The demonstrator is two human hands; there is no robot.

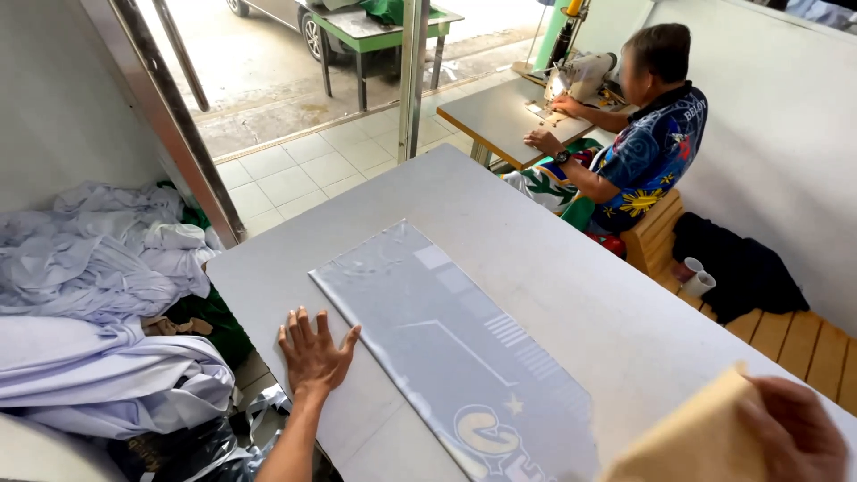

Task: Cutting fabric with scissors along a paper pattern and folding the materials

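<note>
My left hand (pixel 312 353) lies flat on the grey table (pixel 500 223), fingers spread, right beside the left edge of a long clear plastic sleeve (pixel 446 348) with pale printed marks. The sleeve runs diagonally across the tabletop toward me. My right hand (pixel 794 433) is at the lower right corner and grips a tan sheet of paper or card (pixel 692 442), held above the near end of the sleeve. The sheet's lower part runs out of the picture.
A heap of pale lilac cloth (pixel 98 295) is piled to the left of the table. Another person (pixel 647 147) sits at a sewing machine (pixel 580 76) at the back right. A wooden bench (pixel 786 335) holds dark cloth and a white cup (pixel 698 278).
</note>
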